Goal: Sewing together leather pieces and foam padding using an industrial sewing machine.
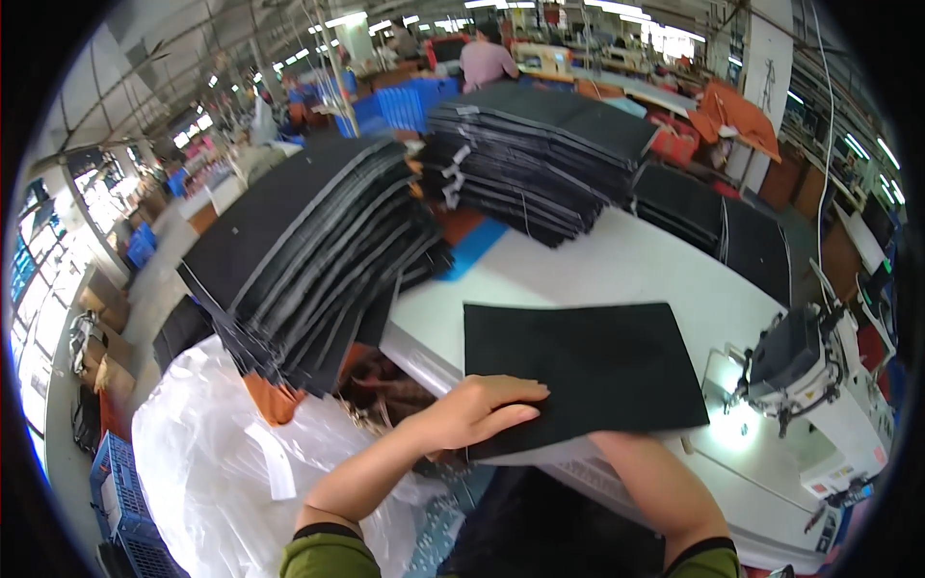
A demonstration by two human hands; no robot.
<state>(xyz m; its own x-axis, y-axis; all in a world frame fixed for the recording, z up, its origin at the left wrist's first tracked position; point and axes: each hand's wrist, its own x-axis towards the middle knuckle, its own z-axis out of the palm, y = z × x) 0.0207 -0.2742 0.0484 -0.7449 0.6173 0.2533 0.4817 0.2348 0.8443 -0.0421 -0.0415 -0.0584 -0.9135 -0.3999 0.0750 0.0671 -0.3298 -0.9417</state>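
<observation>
A black rectangular fabric panel [588, 361] lies over the front part of the white worktable, its near edge reaching past the table's edge. My left hand [487, 405] rests on the panel's near-left corner, fingers and thumb stretched out on its top face. From the lower right comes my right forearm [660, 482]; the hand itself goes under the panel's near edge and its fingers are hidden. Right of the panel stands a sewing machine [805, 361], its lamp lighting the bed beside the needle area.
Tall stacks of black panels stand left [299, 231] and at the back [540, 144] of the white table [588, 260]. More black pieces [718, 226] lie behind right. A white plastic bag [222, 443] bulges at left, near a blue crate [125, 491]. A person [487, 63] sits far back.
</observation>
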